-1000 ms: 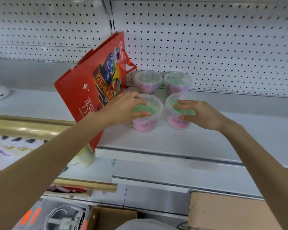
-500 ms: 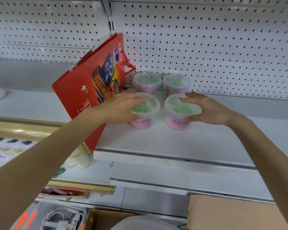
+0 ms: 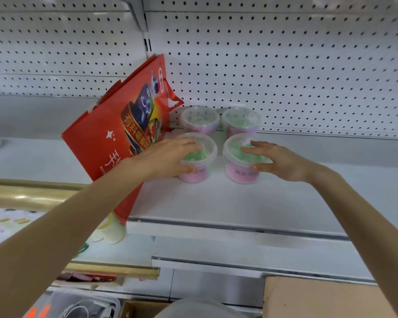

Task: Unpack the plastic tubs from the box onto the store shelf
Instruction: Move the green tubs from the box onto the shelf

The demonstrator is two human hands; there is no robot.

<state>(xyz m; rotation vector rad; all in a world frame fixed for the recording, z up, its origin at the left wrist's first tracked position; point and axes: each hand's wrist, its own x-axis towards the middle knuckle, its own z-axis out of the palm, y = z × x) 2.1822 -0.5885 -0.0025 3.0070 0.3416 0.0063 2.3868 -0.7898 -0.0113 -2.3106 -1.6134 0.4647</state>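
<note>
Four tubs (image 3: 200,120) stand on one shelf (image 3: 216,203) beside one red bag (image 3: 115,143). The left hand (image 3: 168,157) curls its fingers round the front left tub (image 3: 200,174), the right hand (image 3: 283,161) round the front right tub (image 3: 239,176).

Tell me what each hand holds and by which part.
Left hand grips the front left tub, right hand the front right tub: each with fingers over the lid and thumb on the side wall.
</note>
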